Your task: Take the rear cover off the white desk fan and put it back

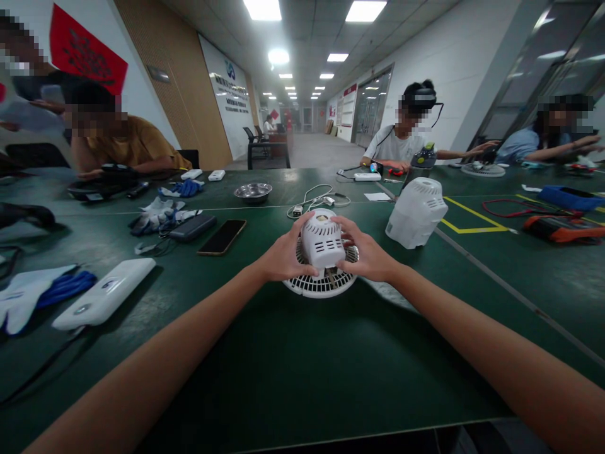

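A white vented motor cover [324,243] sits over the back of a round white fan grille [321,287], which lies flat on the green table. From the left side, my left hand [288,252] wraps round the cover, thumb at its lower edge. My right hand [371,252] grips the same cover from the right, with its thumb low and fingers near the top. A dark gap shows under the cover's front edge. Behind the grille lies a coiled white cord [314,200]. Right of my hands stands a white plastic housing [416,213].
On the left are a smartphone [222,237], a dark power bank [193,227], gloves [158,215] and a white power bank [106,293]. A metal bowl [253,192] stands farther back. An orange multimeter [564,229] and blue tray [570,197] lie right. Several people sit round the table.
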The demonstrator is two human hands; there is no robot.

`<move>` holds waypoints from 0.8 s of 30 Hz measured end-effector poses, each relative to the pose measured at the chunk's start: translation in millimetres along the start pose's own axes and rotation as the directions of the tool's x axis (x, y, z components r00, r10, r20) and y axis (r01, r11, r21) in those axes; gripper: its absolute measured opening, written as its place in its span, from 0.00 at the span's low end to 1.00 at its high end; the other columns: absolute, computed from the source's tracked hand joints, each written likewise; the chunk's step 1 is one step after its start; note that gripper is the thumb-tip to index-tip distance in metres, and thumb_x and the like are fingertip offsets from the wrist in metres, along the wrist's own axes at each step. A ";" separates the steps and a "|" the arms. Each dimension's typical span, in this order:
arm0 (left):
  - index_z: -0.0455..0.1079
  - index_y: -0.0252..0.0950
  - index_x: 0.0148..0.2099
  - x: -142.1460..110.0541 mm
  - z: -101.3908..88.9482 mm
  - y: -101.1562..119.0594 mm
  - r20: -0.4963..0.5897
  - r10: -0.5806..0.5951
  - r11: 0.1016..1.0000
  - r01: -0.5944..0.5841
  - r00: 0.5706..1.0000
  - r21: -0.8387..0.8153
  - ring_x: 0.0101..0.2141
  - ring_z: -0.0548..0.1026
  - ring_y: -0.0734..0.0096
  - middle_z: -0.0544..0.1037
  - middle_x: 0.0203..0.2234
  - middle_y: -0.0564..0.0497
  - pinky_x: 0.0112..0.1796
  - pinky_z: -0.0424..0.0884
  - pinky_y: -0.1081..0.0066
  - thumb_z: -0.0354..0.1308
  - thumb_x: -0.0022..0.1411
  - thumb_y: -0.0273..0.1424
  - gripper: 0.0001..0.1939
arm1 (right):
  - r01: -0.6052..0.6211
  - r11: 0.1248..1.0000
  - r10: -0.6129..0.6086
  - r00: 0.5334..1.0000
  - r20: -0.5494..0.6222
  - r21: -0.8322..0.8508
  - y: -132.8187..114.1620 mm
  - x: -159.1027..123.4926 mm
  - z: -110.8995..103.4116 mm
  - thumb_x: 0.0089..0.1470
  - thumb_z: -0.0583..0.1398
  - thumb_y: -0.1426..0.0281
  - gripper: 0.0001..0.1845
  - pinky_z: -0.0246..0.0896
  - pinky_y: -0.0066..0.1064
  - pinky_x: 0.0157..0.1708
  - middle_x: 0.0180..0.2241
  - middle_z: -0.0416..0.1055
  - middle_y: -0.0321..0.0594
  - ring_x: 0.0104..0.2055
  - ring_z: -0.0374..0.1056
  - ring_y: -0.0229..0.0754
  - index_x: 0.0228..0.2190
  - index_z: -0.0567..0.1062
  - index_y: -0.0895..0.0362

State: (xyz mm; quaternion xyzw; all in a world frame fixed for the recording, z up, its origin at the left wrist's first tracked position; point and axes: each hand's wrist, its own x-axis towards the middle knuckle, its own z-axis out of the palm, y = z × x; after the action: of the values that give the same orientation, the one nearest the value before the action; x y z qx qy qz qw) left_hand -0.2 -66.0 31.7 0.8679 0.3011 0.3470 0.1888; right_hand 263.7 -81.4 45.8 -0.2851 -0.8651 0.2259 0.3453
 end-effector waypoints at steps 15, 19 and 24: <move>0.49 0.40 0.72 -6.5 14.8 -27.1 -0.327 -0.465 0.859 0.508 0.823 0.058 0.61 0.65 0.43 0.66 0.63 0.36 0.58 0.58 0.44 0.48 0.68 0.52 0.37 | -0.256 0.932 0.172 0.936 -0.309 -0.257 -5.5 -2.4 23.2 0.49 0.66 0.61 0.54 0.61 0.61 0.57 0.64 0.61 0.50 0.57 0.66 0.63 0.69 0.45 0.48; 0.62 0.32 0.66 -11.4 7.6 -45.1 -0.296 -0.634 0.767 0.630 0.714 -0.123 0.52 0.75 0.48 0.77 0.52 0.35 0.54 0.65 0.52 0.45 0.69 0.51 0.34 | -0.279 0.928 0.197 0.931 -0.308 -0.249 -1.6 -5.6 19.3 0.48 0.67 0.61 0.54 0.60 0.61 0.58 0.63 0.61 0.51 0.57 0.66 0.64 0.69 0.47 0.49; 0.74 0.34 0.54 -12.7 0.4 -45.8 -0.426 -0.456 0.884 0.345 0.781 -0.315 0.48 0.77 0.54 0.80 0.48 0.41 0.50 0.69 0.58 0.48 0.69 0.49 0.27 | -0.359 0.933 0.333 0.856 -0.396 0.009 -0.7 -4.8 14.6 0.42 0.71 0.59 0.56 0.66 0.60 0.50 0.52 0.73 0.49 0.47 0.72 0.60 0.67 0.53 0.48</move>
State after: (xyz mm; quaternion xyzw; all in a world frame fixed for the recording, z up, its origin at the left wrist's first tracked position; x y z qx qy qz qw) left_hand -25.2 -40.1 0.6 0.6406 0.4772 0.5372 0.2707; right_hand 255.7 -87.9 34.3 -0.4861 -0.7201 0.1943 0.4555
